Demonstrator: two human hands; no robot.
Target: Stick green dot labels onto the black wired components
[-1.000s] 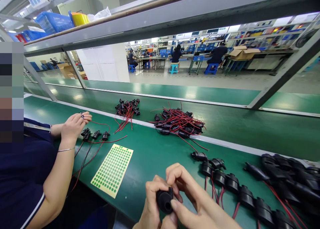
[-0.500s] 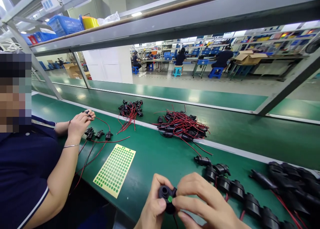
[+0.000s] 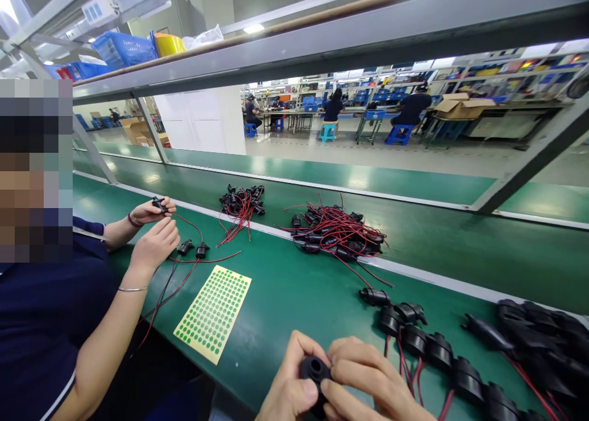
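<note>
You pinch a round, matte black plastic socket (image 3: 315, 372) between your left hand (image 3: 292, 390) and right hand (image 3: 368, 384) at the near edge of the smooth green bench (image 3: 294, 292), fingers of both closed on its rim, its hollow mouth facing up. Half a second ago a small green dot showed on its side under your right fingertips; now those fingers cover that spot and the dot is out of sight. To your right more glossy sockets (image 3: 427, 344) with thin red wires lie in a row, a yellow sheet (image 3: 212, 313) of green dots lies to the left, and a co-worker's hand (image 3: 154, 249) has dropped lower.
</note>
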